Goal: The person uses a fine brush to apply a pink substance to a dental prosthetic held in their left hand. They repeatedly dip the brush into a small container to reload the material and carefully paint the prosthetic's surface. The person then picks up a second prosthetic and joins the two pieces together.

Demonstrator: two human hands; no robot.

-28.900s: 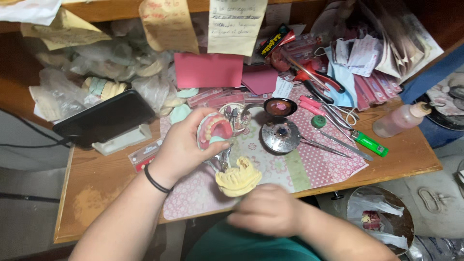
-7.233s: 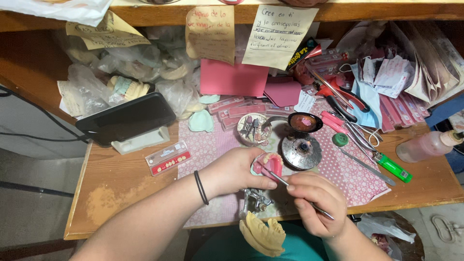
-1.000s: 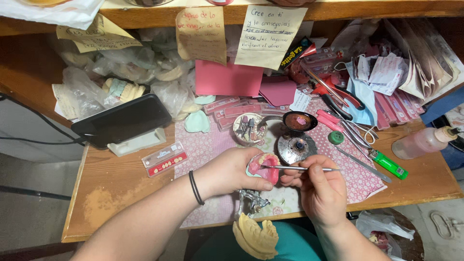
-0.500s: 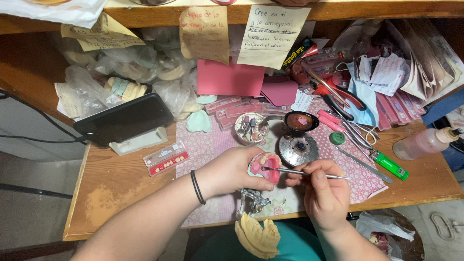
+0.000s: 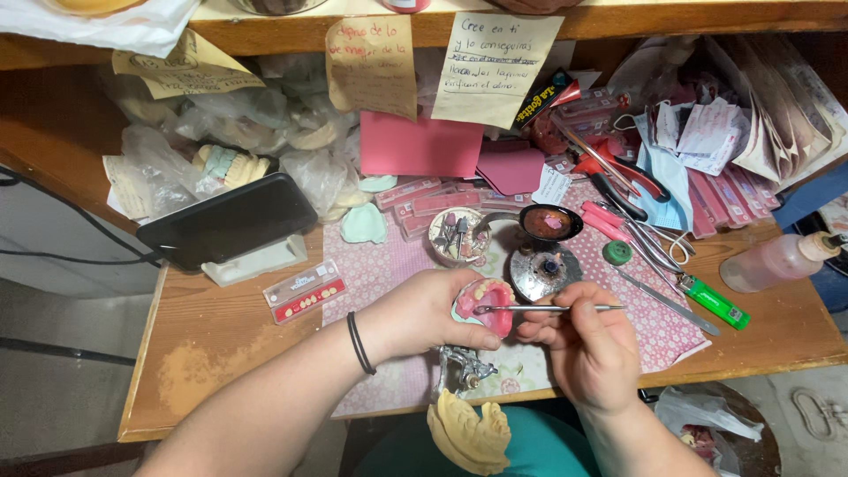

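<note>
Pink wax denture base with pale teeth [image 5: 486,305] sits gripped in the left hand [image 5: 424,311], just above the patterned pink cloth [image 5: 371,265]. The right hand [image 5: 587,340] pinches a thin metal carving tool [image 5: 548,308], whose tip has moved onto the wax since a second ago, so shaping continues.

Left hand's fingers [image 5: 477,338] hide the pink denture's [image 5: 488,306] underside

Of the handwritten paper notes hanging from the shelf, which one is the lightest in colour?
The pale cream note on the right; the brownish tan note beside it is clearly darker.
</note>
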